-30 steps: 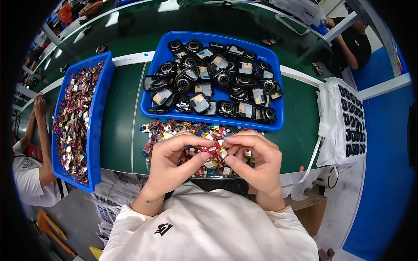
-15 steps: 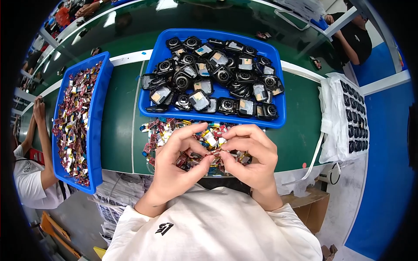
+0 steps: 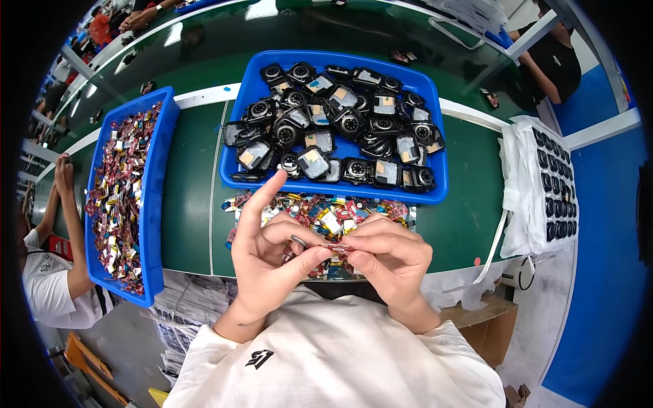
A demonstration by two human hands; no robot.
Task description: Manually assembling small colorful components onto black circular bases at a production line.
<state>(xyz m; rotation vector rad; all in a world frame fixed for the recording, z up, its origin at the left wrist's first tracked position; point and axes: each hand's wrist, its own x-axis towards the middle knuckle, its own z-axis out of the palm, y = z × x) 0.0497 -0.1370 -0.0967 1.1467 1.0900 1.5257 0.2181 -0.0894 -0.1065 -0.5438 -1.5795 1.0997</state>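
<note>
My left hand (image 3: 275,251) and my right hand (image 3: 391,255) meet in front of my chest. Between their thumbs and fingers they pinch a small reddish circuit board (image 3: 337,247), partly hidden by the fingertips. A small dark grey piece (image 3: 298,240) shows at the fingers of my left hand, whose index finger points up and away. Under and beyond the hands lies a loose pile of small red boards (image 3: 333,216) with yellow, white and blue parts. Behind this pile stands a blue tray (image 3: 333,192) of black smartwatch bodies (image 3: 314,162), some with round sensor backs facing up.
A long blue bin (image 3: 151,204) of similar red boards stands at the left edge of the green table (image 3: 462,183). On the right, white wrapped trays (image 3: 524,177) hold rows of black pieces. Co-workers sit at the left and far right; a cardboard box (image 3: 486,326) is below.
My left index finger has lifted and straightened. The small grey piece now shows at my left hand. Both hands still pinch the board, and the view has shifted slightly.
</note>
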